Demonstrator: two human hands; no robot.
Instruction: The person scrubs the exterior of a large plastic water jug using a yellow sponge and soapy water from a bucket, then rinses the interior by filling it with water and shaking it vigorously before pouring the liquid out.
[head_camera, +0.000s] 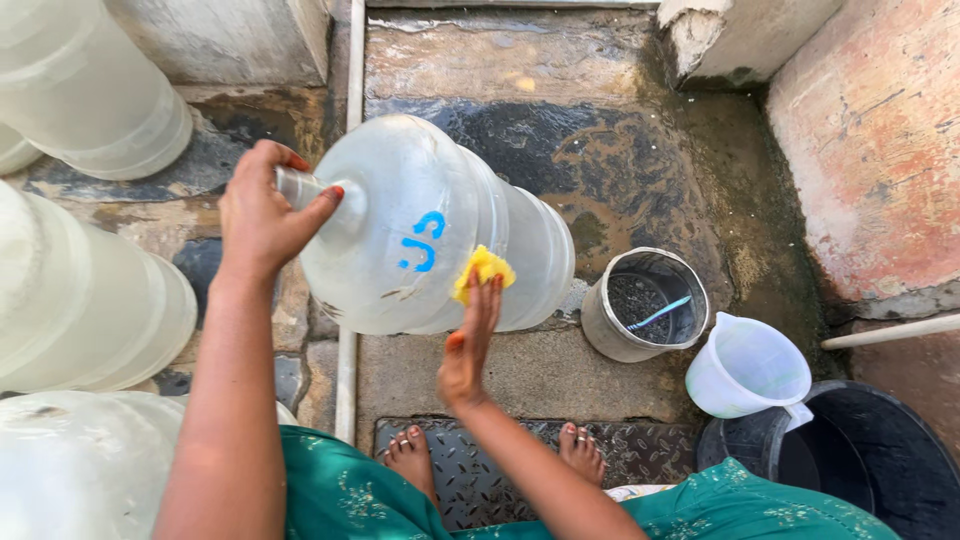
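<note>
A large clear plastic water jug (400, 190) with blue marks on its shoulder is tilted on the wet stone floor. My left hand (262, 215) is closed around its neck at the upper left. My right hand (470, 345) presses a yellow sponge (484, 270) against the jug's side, fingers flat and pointing up. My bare feet (412, 455) stand below on a dark metal grate.
A steel pot (612, 335) holding a thin blue stick sits right of the jug. A white plastic mug (745, 365) rests on a black bucket (880, 450). Several more clear jugs (90, 85) crowd the left side. A thin white pipe (348, 350) crosses the floor.
</note>
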